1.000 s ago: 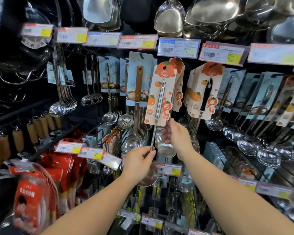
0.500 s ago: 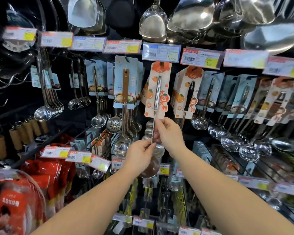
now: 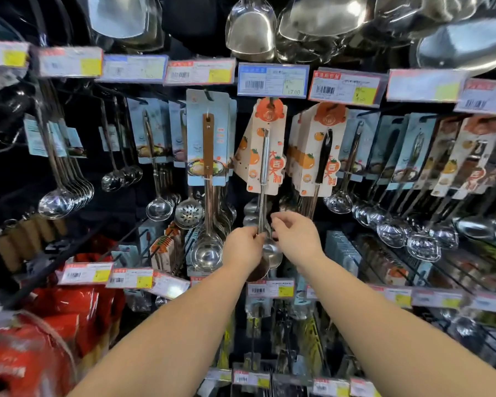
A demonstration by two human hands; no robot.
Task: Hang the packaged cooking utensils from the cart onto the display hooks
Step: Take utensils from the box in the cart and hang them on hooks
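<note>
Two hands work at one packaged steel ladle with a white-and-orange printed card [image 3: 265,156], which hangs near the middle of the display wall, just under the blue price label [image 3: 273,80]. The left hand [image 3: 242,247] pinches the bare shaft above the bowl; the right hand [image 3: 297,239] hovers just beside it, fingers loosely curled round nothing. Whether the card hole is fully seated on its hook cannot be told. The ladle should handle stiff and bowl-heavy, with a smooth, slippery shaft; its card is light and likely to bend. Take hold low on the shaft. Neighbouring orange-card ladles [image 3: 315,156] and the blue-card wooden-handled ladle [image 3: 208,147] crowd both sides.
</note>
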